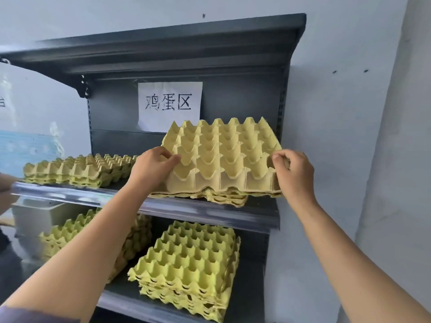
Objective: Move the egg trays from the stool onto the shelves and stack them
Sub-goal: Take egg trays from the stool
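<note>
A yellow paper egg tray (221, 157) is tilted up at its near edge over a low stack of trays (229, 199) on the right of the upper shelf (163, 207). My left hand (152, 167) grips its left near corner. Its right near corner is pinched by my right hand (292, 170). Another low stack of trays (77, 170) lies on the left of the same shelf. On the lower shelf (247, 297) a taller stack (189, 264) stands at the right and one more stack (70, 236) sits at the left, partly behind my left forearm. The stool is out of view.
A white paper sign (169, 106) with handwritten characters is taped to the dark shelf back. The shelf's top canopy (163, 50) overhangs the upper shelf. A grey wall (349, 113) runs along the right. Another person's hand (5, 190) shows at the left edge by a grey bin (35, 217).
</note>
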Tool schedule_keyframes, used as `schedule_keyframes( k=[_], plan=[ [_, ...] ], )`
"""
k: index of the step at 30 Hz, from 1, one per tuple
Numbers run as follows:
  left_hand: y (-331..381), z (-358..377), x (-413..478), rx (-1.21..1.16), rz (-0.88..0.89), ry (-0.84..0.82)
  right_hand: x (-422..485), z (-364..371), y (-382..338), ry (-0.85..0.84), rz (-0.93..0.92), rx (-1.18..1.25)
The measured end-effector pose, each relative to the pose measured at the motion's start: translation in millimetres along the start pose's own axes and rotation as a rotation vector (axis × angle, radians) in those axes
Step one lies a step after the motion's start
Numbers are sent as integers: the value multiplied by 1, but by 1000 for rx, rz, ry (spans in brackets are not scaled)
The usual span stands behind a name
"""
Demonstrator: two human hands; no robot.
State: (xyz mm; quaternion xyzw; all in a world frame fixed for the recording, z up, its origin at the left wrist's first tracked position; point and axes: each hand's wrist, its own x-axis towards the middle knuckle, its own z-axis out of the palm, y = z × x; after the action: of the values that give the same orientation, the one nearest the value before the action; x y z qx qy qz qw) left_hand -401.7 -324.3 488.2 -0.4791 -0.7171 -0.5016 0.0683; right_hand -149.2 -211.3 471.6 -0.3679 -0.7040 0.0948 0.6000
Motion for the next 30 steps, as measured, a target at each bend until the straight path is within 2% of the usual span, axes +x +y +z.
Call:
schedule_keyframes(
  k=[10,21,26,30],
  plan=[
    [-102,-66,80,-36,-18,-48,-2,120,-81,-17,24,-31],
    [-165,-92,124,-40,-85,23,13,202,-107,-161,-26,-16],
    [-191,-110,147,-68,-119,42,22,232,-121,-302,-77,-65],
    [-215,-125,167,-48,-109,42,24,262,-133,-353,-85,-80]
  ],
)
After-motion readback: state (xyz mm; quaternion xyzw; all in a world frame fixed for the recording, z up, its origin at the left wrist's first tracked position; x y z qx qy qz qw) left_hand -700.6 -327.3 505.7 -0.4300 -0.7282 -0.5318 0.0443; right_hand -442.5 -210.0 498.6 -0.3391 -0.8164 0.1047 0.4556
